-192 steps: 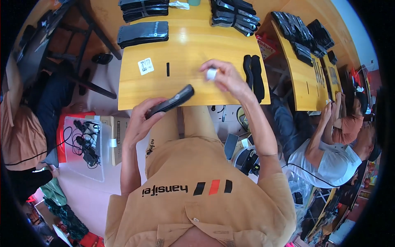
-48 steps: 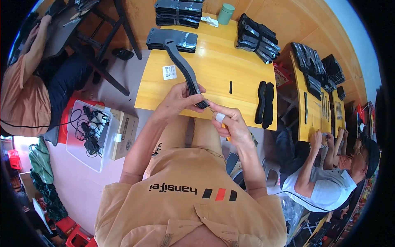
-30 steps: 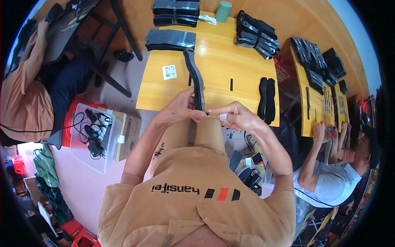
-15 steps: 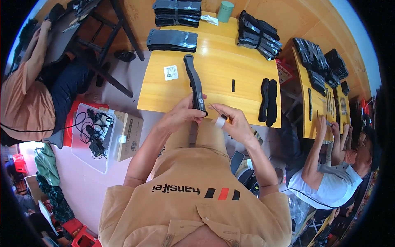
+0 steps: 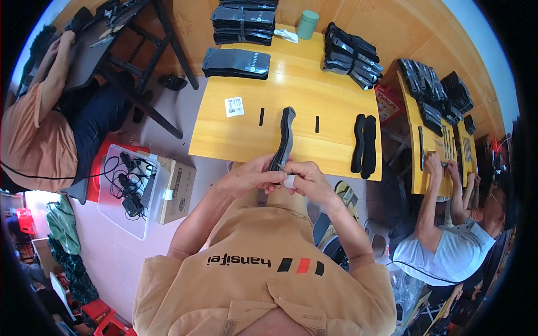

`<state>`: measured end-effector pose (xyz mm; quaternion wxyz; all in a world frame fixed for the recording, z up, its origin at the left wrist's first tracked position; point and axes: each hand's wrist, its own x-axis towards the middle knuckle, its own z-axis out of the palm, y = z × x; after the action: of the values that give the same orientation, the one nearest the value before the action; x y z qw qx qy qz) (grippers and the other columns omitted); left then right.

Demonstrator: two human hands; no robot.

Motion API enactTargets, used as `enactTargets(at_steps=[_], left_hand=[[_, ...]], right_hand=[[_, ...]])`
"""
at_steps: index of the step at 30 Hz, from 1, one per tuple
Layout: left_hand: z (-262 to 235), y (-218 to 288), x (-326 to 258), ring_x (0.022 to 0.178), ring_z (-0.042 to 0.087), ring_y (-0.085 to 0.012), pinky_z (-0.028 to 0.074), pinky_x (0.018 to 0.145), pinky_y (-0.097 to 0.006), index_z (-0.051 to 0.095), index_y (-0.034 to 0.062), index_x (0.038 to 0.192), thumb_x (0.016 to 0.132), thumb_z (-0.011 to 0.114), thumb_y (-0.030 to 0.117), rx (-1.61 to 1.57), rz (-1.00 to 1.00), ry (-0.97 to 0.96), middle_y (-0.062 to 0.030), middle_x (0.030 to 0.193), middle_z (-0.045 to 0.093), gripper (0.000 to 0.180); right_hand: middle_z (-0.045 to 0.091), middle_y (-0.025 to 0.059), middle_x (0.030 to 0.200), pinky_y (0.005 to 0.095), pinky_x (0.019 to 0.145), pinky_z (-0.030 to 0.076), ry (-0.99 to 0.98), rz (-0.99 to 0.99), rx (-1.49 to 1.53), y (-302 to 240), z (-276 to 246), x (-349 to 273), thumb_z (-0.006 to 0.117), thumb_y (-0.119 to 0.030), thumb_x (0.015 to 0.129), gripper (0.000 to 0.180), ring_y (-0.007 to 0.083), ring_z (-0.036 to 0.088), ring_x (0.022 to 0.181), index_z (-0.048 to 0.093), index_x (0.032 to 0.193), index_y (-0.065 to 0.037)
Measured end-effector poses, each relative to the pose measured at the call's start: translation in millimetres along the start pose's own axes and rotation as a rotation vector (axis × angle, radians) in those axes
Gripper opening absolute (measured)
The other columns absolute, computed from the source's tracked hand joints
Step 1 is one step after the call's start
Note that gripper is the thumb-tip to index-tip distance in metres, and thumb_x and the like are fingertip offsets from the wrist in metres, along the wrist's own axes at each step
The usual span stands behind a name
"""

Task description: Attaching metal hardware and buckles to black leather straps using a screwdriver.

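Gripping black strap (image 5: 286, 134): left fingers (image 5: 273, 177) | right fingers (image 5: 298, 167): cannot tell what's held | strap's near end: mostly hidden

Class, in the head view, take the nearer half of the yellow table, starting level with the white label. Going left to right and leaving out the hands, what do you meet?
White label → first black strip → held strap → second black strip → pair of black bands.

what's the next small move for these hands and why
I'd probably have the left hand firm its grip on the black strap: the right hand is at its near end, while the far end extends over the wooden table, held by neither hand.
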<state>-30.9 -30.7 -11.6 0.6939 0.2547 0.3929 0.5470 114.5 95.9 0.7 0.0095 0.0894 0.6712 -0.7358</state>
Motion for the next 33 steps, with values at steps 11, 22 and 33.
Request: enactTargets(at_steps=[11,22,33], left_hand=[[-11.5,-7.4,-12.5,0.057,0.055,-0.0078,0.044,0.050,-0.015,0.042,-0.0013,0.122,0.079,0.065,0.020,-0.267,-0.029,-0.171,-0.0067,0.076,0.056,0.054],[-6.7,-14.7,-7.0,0.048,0.051,-0.0090,0.040,0.042,-0.018,0.049,0.0017,0.100,0.087,0.055,0.037,-0.267,-0.086,0.033,-0.0053,0.068,0.055,0.037],[-0.1,-10.1,-29.4,0.048,0.042,-0.0046,0.030,0.042,-0.019,0.050,0.0007,0.097,0.084,0.058,0.031,-0.124,0.000,-0.177,-0.0011,0.065,0.049,0.034]], right_hand=[[0.037,-0.0008,0.042,0.0195,0.030,0.020,0.282,0.333,1.021,-4.8,2.6,-5.0,0.052,-0.020,0.083,0.016,0.0058,0.025,0.030,0.048,0.071,-0.010],[0.045,0.0015,0.048,0.0190,0.033,0.021,0.152,0.113,0.403,-7.7,24.6,6.6,0.050,-0.013,0.078,0.011,0.0039,0.030,0.034,0.051,0.069,-0.006],[0.031,-0.0061,0.050,0.0178,0.031,0.022,0.194,-0.026,1.368,-7.3,-22.6,-18.5,0.050,-0.029,0.088,0.015,0.0038,0.027,0.036,0.055,0.085,-0.014]])
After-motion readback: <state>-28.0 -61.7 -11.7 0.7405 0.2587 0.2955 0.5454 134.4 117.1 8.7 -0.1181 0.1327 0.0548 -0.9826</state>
